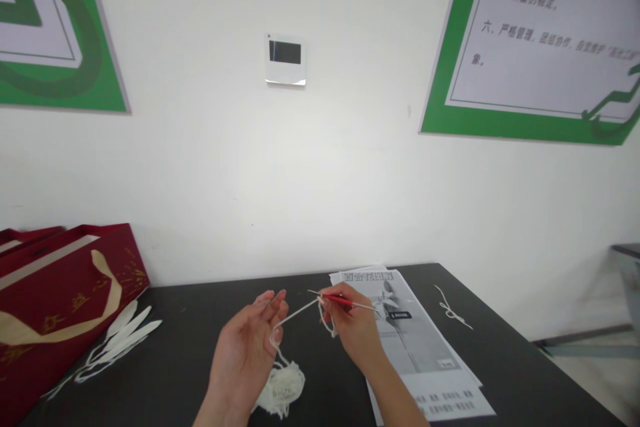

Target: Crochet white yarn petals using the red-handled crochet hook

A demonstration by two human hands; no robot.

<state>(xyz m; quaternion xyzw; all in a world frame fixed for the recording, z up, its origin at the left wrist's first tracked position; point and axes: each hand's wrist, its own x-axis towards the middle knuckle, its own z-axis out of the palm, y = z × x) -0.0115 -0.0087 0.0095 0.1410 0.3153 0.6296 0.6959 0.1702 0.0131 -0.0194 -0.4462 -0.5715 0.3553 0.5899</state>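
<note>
My right hand [359, 328] pinches a crochet hook [338, 299] with a red grip and thin metal ends, its tip pointing left. A small loop of white yarn [325, 321] hangs at the hook near my right fingertips. From there a taut strand runs down left to my left hand [246, 345], which is turned palm up with curled fingers and has the yarn against its thumb and fingers. The strand drops from my left hand to a loose ball of white yarn [284, 383] on the black table [190, 340], partly behind that hand.
Printed sheets [425, 347] lie under and beyond my right forearm. A short knotted piece of white yarn [451, 312] rests at the table's right. Dark red gift bags [75, 273] stand at the left, with white leaf-shaped pieces [123, 333] beside them. A white wall [320, 200] rises behind.
</note>
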